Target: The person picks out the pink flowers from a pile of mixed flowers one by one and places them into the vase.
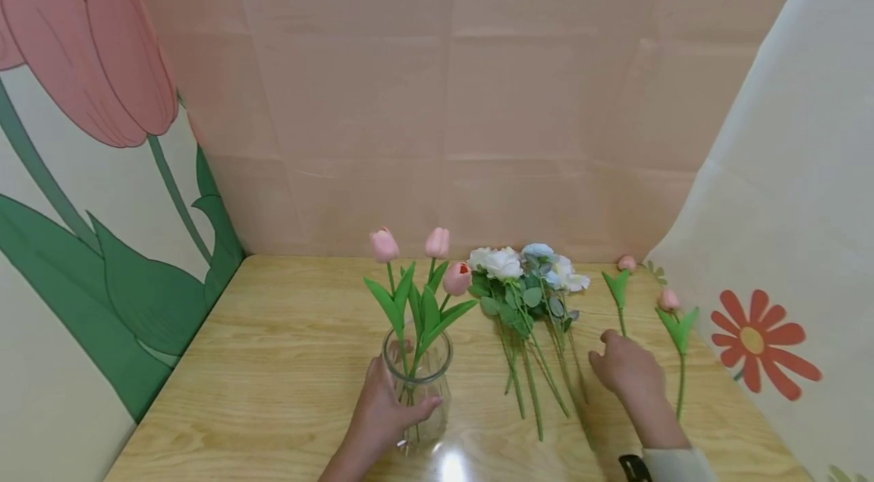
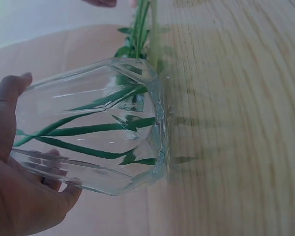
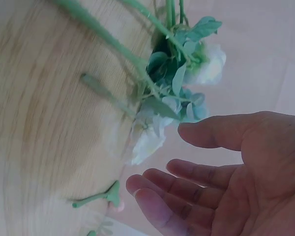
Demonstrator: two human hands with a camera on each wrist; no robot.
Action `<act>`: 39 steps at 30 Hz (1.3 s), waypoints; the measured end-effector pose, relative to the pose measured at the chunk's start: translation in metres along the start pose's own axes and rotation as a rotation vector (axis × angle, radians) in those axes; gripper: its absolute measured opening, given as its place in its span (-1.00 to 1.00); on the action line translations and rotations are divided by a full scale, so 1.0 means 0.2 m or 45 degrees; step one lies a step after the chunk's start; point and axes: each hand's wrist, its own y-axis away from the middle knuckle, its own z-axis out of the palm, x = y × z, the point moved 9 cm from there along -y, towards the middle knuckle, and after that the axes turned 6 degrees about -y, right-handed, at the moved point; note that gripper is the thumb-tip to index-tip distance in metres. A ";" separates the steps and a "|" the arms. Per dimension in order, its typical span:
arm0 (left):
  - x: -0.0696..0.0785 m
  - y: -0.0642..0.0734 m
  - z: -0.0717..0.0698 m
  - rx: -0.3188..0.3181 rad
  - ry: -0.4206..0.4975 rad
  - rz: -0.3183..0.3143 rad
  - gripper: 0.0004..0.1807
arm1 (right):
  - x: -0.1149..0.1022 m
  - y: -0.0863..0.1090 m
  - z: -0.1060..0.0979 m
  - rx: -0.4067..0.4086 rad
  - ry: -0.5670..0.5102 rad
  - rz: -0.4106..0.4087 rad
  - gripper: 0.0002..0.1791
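Observation:
My left hand (image 1: 391,407) grips a clear glass vase (image 1: 437,398) standing on the table, fingers round one side and thumb across the front. Three pink tulips (image 1: 438,243) lean in it, their green stems (image 2: 96,130) visible through the glass in the left wrist view. To the right, my right hand (image 1: 631,368) hovers over the table with nothing in it; in the right wrist view its fingers (image 3: 187,189) are loosely extended, thumb apart. Nearest to it lies a pink tulip (image 1: 617,288), with a second tulip (image 1: 676,326) farther right.
Between the vase and my right hand lies a bunch of white flowers (image 1: 501,263) and pale blue flowers (image 1: 538,250) with long green stems. The wooden table (image 1: 273,360) meets a pink backdrop (image 1: 355,102) behind, with printed floral sheets (image 1: 785,186) at both sides.

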 end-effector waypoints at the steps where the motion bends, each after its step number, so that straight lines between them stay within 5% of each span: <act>1: 0.00 0.00 0.00 -0.001 -0.003 -0.001 0.11 | 0.01 0.00 0.00 -0.004 0.001 0.002 -0.38; 10: 0.00 -0.01 -0.01 0.011 -0.012 0.014 0.10 | 0.14 -0.04 -0.02 0.008 0.007 0.005 -0.38; 27: -0.01 0.00 0.00 0.004 -0.005 0.002 0.05 | 0.41 -0.06 -0.04 -0.123 -0.044 0.223 -0.32; 39: 0.00 0.01 0.01 0.002 -0.007 0.018 0.08 | 0.60 -0.07 -0.01 -0.172 -0.093 0.288 -0.60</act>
